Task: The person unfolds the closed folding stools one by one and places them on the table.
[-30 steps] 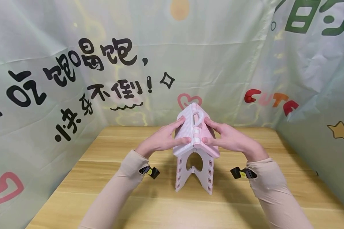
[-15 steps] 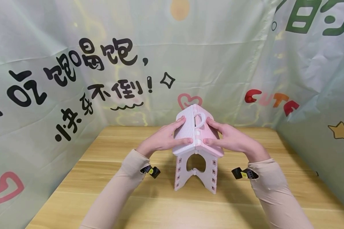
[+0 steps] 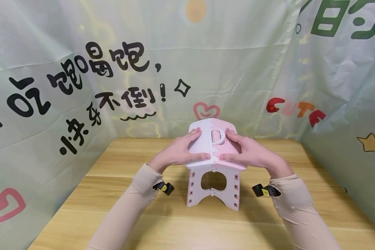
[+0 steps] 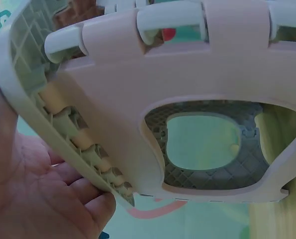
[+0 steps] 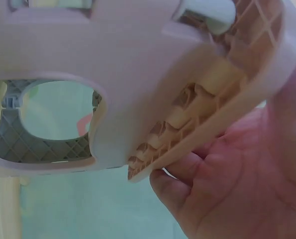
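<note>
A small folding stool [image 3: 207, 139] stands on the table in the head view, its top peaked like a low roof. One half of the top is white, the other pink, with a loop handle [image 3: 223, 137] by the fold. Below, a pale front leg panel [image 3: 229, 199] bends around an oval opening. My left hand [image 3: 177, 150] grips the white half, thumb on top. My right hand [image 3: 255, 150] holds the pink half likewise. Fingers [image 4: 100, 206] curl under the white rim in the left wrist view; the right wrist view shows fingers [image 5: 170, 186] under the pink rim.
The stool stands on a wood-grain table [image 3: 118, 215]. Printed cloth [image 3: 243, 69] hangs behind it and along both sides. A small black device [image 3: 164, 187] is strapped to the left wrist, and another black device [image 3: 262, 190] to the right.
The stool has spread wider: the top's halves have flattened, the ridge has dropped, and the leg panel and its opening have widened. Both hands keep their grip and have barely moved.
</note>
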A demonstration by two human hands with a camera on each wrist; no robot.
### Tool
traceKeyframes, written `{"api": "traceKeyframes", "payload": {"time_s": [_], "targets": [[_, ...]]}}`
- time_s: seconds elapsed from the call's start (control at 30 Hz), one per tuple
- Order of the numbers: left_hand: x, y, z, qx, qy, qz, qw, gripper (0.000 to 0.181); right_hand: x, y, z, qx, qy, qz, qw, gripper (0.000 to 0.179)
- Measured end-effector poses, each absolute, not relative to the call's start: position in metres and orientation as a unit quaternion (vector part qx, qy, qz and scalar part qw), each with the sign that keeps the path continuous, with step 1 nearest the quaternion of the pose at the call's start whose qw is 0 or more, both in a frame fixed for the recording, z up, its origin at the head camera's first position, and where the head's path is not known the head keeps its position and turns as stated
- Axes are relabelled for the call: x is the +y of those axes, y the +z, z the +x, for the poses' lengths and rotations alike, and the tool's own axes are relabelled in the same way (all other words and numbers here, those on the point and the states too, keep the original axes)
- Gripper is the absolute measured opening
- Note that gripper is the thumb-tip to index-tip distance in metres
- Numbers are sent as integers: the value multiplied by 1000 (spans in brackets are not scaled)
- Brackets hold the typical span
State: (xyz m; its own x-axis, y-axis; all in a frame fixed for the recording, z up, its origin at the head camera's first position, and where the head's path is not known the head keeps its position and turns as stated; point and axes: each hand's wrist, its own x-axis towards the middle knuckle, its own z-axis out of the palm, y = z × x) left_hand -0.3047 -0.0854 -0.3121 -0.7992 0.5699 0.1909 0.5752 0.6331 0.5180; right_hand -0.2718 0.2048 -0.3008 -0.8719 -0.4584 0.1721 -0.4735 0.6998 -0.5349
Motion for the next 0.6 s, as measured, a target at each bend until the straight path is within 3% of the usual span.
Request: {"api": "traceKeyframes", "payload": {"time_s": [0.6], "targets": [[-92,-311,-303,-912,-269,-309,19,107,198,-304,-276,-926,275,258,28,100]]}}
